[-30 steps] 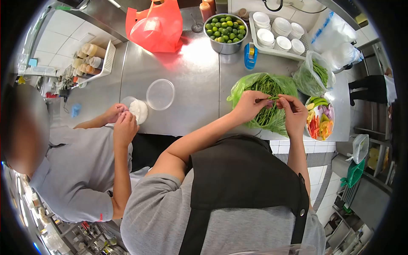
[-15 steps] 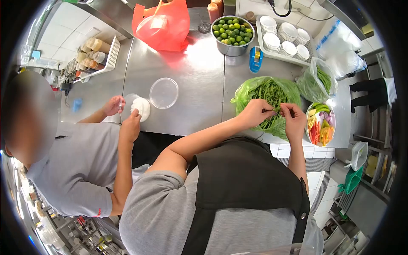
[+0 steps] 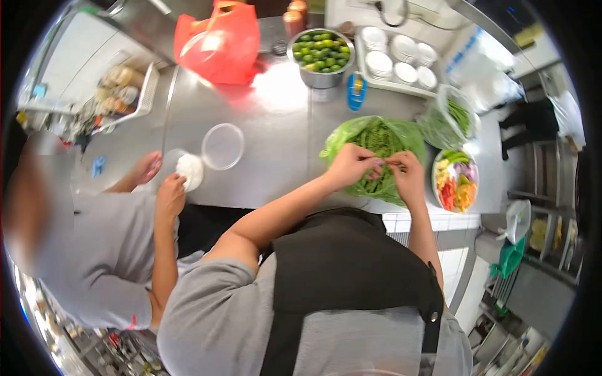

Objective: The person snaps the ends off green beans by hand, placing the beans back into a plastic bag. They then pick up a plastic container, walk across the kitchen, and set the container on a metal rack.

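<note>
Clock directions are taken from the green bag (image 3: 414,141), 12 pointing to the far side of the steel table (image 3: 276,119). The green stalks (image 3: 376,133) lie in that bag on the table, directly beneath your fingertips.

Noted change: over the past second your fingertips have drawn nearer to one another and now almost meet. Your left hand (image 3: 352,166) is pinching at a stalk, thumb against fingers; your right hand (image 3: 409,175) appears to pinch likewise. Blur prevents me from confirming how much stalk each holds. Your hands have kept their place over the bag, so in my judgement your handling of the stalks is uninterrupted.

Also changed: at 9 o'clock, your co-worker's left hand (image 3: 148,167) has parted from the right hand (image 3: 171,195), which rests at a round white item (image 3: 189,172). This is well apart from you and, as I judge it, does not obstruct your work.

Adjacent items: a clear bag of greens (image 3: 453,119) at 2 o'clock, a plate of cut vegetables (image 3: 456,182) just past 3, a tape dispenser (image 3: 356,94) between 11 and 12, a pot of limes (image 3: 321,59) at 11.
</note>
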Tool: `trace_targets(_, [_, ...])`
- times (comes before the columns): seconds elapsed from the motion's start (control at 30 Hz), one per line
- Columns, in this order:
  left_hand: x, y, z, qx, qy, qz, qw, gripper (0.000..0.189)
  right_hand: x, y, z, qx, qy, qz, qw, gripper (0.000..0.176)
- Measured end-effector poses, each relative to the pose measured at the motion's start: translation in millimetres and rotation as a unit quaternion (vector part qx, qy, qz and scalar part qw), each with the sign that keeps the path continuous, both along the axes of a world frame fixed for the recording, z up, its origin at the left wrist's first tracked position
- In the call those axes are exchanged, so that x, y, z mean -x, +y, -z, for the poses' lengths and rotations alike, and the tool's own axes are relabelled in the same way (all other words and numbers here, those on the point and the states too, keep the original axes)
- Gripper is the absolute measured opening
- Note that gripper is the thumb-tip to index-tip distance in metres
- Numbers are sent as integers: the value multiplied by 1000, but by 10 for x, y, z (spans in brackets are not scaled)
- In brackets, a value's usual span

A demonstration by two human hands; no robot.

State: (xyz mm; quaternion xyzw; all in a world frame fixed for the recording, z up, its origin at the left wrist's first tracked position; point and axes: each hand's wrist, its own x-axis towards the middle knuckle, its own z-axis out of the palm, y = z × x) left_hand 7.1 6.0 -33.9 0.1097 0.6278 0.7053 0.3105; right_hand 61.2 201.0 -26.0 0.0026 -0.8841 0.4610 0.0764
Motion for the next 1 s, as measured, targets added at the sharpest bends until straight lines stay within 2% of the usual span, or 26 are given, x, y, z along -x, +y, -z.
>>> trace_targets(0.1, [49, 0, -80, -22, -41, 11, 999, 22, 1, 4, -296, 17, -2, 31, 999, 14])
trace_targets(0.13, [70, -10, -238, -1, -43, 24, 999, 22, 20, -13, -372, 40, 9, 41, 998, 13])
trace_targets(0.23, [106, 48, -312, -6, -20, 15, 1000, 21, 46, -92, -576, 77, 24, 51, 995, 11])
trace_targets(0.4, [102, 71, -432, 59, 39, 25, 997, 19, 105, -233, -537, 17, 65, 57, 996, 12])
trace_targets(0.53, [68, 18, -274, 85, 77, 27, 993, 19, 164, -248, -396, 41, 38, 30, 998, 8])
trace_targets(0.63, [37, -24, -167, 127, 136, 50, 981, 17, 179, -207, -367, 109, -16, -26, 994, 8])
trace_targets(0.67, [78, -61, -132, 186, 214, 76, 956, 15, 163, -185, -374, 154, -34, -49, 986, 8])
trace_targets(0.7, [92, -103, -103, 195, 253, 65, 945, 15, 151, -168, -372, 198, -52, -74, 976, 9])
trace_targets(0.77, [119, -161, -70, 209, 332, 43, 919, 17, 138, -118, -335, 187, -49, -66, 979, 12])
trace_targets(0.8, [140, -186, -156, 191, 285, 23, 939, 18, 128, -89, -310, 165, -41, -44, 985, 14])
trace_targets(0.87, [260, -210, -170, 92, 172, -60, 979, 20, 110, -35, -302, 74, -24, 13, 997, 19])
trace_targets(0.9, [340, -225, -196, 41, 118, -100, 987, 21, 102, -9, -266, 63, -45, 19, 997, 19])
trace_targets(0.97, [462, -267, -322, -73, -8, -144, 987, 23, 52, 43, -118, 45, -84, 35, 995, 20])
trace_targets(1.0, [523, -283, -405, -130, -69, -163, 976, 24, 36, 76, -96, 16, -146, 15, 989, 23])
